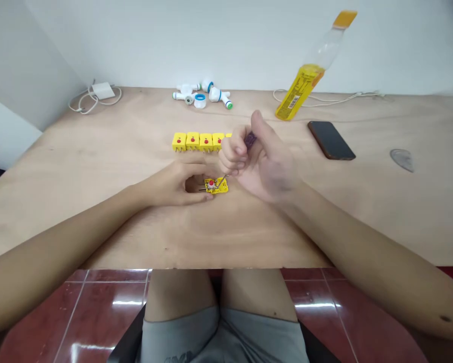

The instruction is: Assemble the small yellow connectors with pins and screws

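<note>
Pale wooden table (196,242) is before us, against a white wall (147,40). At left, beyond our left hand (181,181), lies a white adapter (103,91). This hand curves its thumb and fingers around the left end of the open yellow plug housing (223,188); whether they press it, we cannot tell. Just beyond stand yellow plugs (192,141) in a row. Our right hand (262,164) is closed around a screwdriver (250,140), its shaft slanting down to the housing. We judge it best to keep the housing flat and guide the tip gently. Right of this grip lies a phone (331,140).
</note>
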`<state>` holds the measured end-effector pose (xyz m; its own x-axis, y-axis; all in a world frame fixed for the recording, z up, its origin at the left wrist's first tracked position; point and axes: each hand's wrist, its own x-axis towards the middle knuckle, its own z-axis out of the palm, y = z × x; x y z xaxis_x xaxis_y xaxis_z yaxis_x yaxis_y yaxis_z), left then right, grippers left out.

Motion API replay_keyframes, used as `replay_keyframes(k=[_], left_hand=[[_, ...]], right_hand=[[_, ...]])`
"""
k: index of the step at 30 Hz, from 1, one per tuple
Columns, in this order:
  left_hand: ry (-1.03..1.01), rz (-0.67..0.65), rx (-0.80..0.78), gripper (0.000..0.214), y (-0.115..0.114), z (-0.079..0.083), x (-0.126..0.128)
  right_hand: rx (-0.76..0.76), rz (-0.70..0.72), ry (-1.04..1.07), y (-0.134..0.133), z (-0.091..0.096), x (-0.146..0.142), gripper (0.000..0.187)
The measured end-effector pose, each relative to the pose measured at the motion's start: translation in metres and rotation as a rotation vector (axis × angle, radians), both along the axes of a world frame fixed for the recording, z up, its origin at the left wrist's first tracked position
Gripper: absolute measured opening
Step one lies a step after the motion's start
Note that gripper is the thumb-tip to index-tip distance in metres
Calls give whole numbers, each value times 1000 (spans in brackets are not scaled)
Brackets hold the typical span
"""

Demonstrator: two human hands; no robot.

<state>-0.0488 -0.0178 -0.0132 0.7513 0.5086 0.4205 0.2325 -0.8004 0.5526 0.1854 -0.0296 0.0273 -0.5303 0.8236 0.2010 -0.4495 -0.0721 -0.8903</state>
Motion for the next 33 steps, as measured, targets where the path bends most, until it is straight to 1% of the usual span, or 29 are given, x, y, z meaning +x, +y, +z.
replay_keyframes(k=[5,7,9,11,15,20,25,30,33], left_hand=[[22,12,17,36,0,-1,-1],[33,22,10,36,0,-1,-2],[42,28,5,36,0,-2,-2],[48,27,5,36,0,-2,-3],[42,12,14,33,0,-1,-2],[31,1,34,34,0,0,-2],[47,15,17,35,0,-1,-3],[44,17,17,36,0,-1,-2],[49,28,10,36,0,-1,-2]], right_hand=[[133,35,-48,5,-8,2,68],[182,-3,-94,6,-9,1,71],[213,-69,-158,5,-10,1,74],[209,-94,-203,4,-10,0,72],[154,-43,-119,2,-10,0,62],[148,-14,-51,2,-11,0,68],[109,-14,-35,3,-10,0,67],[109,-4,-32,3,-10,2,67],[113,-27,-55,3,-11,1,65]])
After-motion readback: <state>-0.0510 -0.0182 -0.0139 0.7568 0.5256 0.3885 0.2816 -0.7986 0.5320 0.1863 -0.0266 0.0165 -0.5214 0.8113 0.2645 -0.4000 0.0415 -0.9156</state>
